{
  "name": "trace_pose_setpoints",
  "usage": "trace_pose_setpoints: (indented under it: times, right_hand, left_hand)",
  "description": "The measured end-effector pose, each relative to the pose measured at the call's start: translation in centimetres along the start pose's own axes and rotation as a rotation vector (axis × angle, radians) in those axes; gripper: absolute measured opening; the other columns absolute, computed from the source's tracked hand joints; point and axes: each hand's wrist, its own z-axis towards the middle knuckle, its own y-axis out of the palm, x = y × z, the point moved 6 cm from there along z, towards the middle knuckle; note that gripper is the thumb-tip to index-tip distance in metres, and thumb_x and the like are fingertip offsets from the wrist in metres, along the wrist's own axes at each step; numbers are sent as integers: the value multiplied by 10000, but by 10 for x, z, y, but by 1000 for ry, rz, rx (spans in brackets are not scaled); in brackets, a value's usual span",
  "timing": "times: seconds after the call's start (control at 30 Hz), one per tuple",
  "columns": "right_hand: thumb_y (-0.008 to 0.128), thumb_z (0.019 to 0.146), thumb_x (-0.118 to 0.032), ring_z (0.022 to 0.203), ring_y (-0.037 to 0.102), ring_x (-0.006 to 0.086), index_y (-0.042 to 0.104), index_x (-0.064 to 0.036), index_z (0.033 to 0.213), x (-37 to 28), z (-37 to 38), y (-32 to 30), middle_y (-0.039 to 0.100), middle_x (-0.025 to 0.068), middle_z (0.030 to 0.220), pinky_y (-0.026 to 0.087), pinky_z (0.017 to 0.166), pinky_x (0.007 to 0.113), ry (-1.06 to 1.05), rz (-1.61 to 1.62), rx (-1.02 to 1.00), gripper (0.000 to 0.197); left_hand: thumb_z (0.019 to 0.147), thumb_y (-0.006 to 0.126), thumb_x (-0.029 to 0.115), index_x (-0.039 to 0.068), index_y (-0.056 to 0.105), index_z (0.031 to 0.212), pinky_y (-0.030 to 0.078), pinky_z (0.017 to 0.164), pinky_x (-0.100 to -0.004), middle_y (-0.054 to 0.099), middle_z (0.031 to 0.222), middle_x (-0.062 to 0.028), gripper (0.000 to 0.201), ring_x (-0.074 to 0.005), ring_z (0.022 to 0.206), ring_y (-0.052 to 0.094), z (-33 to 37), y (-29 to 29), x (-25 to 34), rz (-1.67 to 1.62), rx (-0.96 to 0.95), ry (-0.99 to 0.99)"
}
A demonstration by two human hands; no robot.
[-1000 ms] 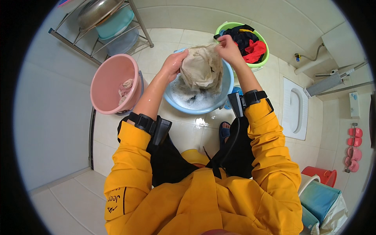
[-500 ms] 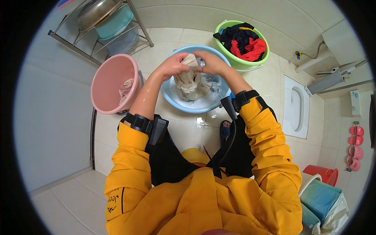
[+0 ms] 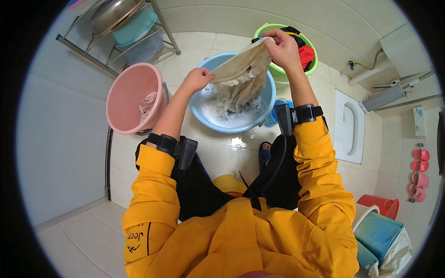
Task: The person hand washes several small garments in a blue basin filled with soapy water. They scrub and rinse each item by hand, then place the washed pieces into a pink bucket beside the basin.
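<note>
Between my two hands hangs a wet beige garment [image 3: 245, 74] with dark marks, its top edge stretched out and its lower part reaching down into a blue basin [image 3: 270, 107]. My left hand [image 3: 198, 79] pinches one corner at the basin's left side. Higher up and to the right, my right hand [image 3: 282, 47] grips the other corner, close to the green tub. Soapy water [image 3: 232, 119] with white foam lies in the basin. What kind of garment it is, I cannot make out.
A pink bucket [image 3: 118, 99] with a small pale cloth [image 3: 147, 105] stands left. The green tub [image 3: 314, 69] holds dark and red clothes at the back right. A metal rack [image 3: 169, 36] carries basins. A squat toilet [image 3: 348, 125] lies right; a blue container [image 3: 273, 119] stands beside the basin.
My hands have moved apart, the right one up and rightward, the left one slightly down. The bunched garment is now spread between them and lifted higher.
</note>
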Motion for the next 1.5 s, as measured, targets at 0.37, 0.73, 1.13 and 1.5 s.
trace_pose_setpoints:
  times: [0.37,0.73,1.13,1.5]
  right_hand:
    - [502,674,-180,765,506,160,552,-60,859,73,5,12,565,54,806,398,687,255,341,173,-155,226]
    - [593,640,-189,690,496,152,551,-50,820,55,-14,46,530,42,738,396,648,267,383,705,-463,231]
    - [502,763,-357,557,531,337,586,-87,574,-4,-31,110,549,145,576,431,514,409,-126,-129,5,341]
    - [473,782,-299,528,515,315,553,-65,545,7,-34,101,532,146,568,422,487,379,105,-119,61,343]
  left_hand:
    - [737,598,373,17,519,1056,411,727,-259,562,946,-60,484,-118,856,504,-40,-12,36,-519,-363,324]
    - [850,430,377,17,472,1077,409,793,-316,526,1024,-79,427,-168,905,508,-14,-6,32,-1121,12,269]
    - [836,427,325,97,509,894,446,692,-381,548,894,-52,249,-201,791,536,34,97,55,-1718,-317,31]
    - [822,373,333,127,508,788,454,669,-356,531,792,-51,248,-204,746,542,20,87,53,-1567,-91,-103]
